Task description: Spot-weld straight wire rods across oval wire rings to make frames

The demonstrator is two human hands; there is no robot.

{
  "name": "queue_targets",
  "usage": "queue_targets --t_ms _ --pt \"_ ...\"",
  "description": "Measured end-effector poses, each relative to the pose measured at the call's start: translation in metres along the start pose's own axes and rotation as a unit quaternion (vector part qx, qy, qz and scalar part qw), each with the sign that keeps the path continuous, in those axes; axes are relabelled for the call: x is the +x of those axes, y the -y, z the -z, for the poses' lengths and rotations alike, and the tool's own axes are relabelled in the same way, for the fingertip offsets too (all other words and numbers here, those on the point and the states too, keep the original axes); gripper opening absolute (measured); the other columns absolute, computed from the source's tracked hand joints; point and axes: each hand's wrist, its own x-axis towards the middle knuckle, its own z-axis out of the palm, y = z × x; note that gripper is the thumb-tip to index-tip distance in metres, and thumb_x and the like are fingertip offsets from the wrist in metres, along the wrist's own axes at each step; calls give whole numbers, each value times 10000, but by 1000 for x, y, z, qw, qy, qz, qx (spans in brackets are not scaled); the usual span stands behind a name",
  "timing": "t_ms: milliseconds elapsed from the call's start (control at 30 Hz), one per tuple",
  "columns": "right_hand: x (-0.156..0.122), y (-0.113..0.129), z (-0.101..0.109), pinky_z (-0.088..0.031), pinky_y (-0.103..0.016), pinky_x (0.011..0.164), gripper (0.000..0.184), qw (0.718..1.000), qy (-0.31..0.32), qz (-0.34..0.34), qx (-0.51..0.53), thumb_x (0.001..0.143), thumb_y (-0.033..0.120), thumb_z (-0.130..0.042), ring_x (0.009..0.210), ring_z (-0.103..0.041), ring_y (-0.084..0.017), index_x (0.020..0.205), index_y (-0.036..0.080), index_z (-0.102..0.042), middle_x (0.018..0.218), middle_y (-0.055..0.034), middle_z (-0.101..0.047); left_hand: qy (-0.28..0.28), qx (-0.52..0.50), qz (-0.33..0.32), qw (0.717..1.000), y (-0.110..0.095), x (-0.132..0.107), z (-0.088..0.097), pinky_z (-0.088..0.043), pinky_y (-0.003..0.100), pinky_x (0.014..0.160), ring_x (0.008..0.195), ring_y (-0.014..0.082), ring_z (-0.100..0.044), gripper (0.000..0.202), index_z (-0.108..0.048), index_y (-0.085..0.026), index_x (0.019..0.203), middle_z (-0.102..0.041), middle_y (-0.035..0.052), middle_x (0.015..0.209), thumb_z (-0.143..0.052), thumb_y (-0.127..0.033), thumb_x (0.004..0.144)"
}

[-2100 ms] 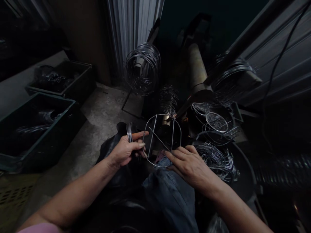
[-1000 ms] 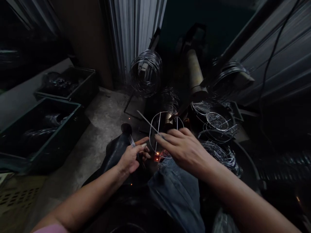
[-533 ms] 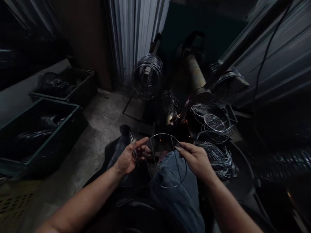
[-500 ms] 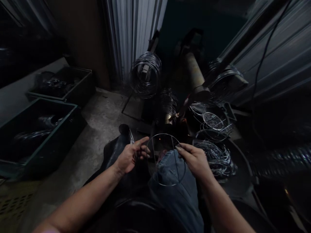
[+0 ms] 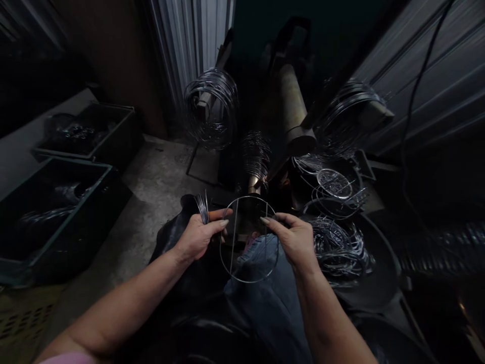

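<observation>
Between my hands, above my lap, is a wire ring (image 5: 248, 281) with two thin straight wires across it. My left hand (image 5: 197, 237) is closed around a bundle of short metal rods (image 5: 202, 207), their ends sticking up past the fingers. Its thumb and forefinger also meet at the ring's left edge. My right hand (image 5: 297, 237) is closed at the ring's right side, pinching near the top of the right cross wire. Just beyond the ring stands a welding electrode post (image 5: 253, 185), brass-coloured, with wire coils behind it.
Wire coils hang on a stand (image 5: 212, 108) and at the back right. A thick metal cylinder (image 5: 292, 101) juts toward me. On the right, a round tub (image 5: 386, 283) holds loose wire pieces (image 5: 341, 250), with finished-looking rings (image 5: 334, 183) behind. Green bins (image 5: 108, 177) stand left.
The ring has moved slightly up and left with both hands. My left thumb now lies over the ring's left edge, and the rods show more clearly. The view has shifted a little.
</observation>
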Motion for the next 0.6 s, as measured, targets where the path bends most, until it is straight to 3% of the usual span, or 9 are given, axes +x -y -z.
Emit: queue_targets --t_ms 300,600 --pt "36 18 -5 -400 -231 448 400 999 -5 32 -24 508 452 -763 487 -499 -119 721 127 -667 533 15 -554 -18 -9 -37 999 -17 21 -5 -415 195 472 497 87 -533 355 -645 -118 1013 -586 14 564 -672 -194 667" --pt "47 28 -1 -348 -223 419 424 997 11 34 -70 523 491 -742 479 -501 -123 724 124 -673 529 4 -568 -14 -31 -31 999 -28 19 -15 -394 189 434 479 86 -511 353 -631 -93 1022 -565 15 554 -644 -160 676"
